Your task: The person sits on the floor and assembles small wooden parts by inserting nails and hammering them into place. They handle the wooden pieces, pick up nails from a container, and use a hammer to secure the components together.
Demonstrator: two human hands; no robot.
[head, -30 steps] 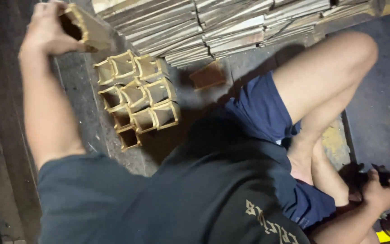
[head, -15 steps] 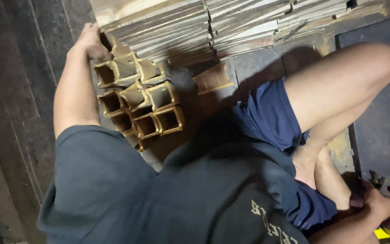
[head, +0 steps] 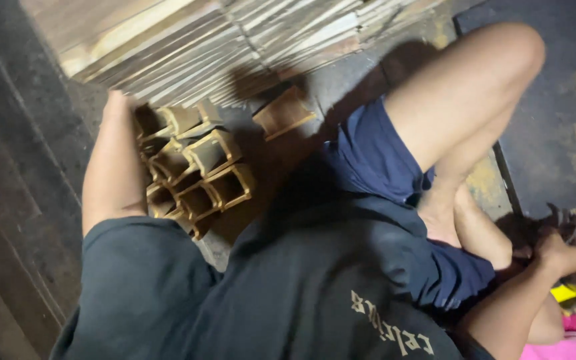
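Stacked hollow blocks point(head: 198, 170) before long slats point(head: 188, 47), loose block point(head: 283, 112) to their right

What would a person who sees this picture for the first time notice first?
Probably the stack of open-ended brown boxes, piled on the floor left of centre, with the left hand resting at its upper left corner. Just behind it lies a wide bed of pale flat strips across the top of the view. At the lower right, the right hand grips something dark beside the person's bent bare leg; what it is cannot be told.
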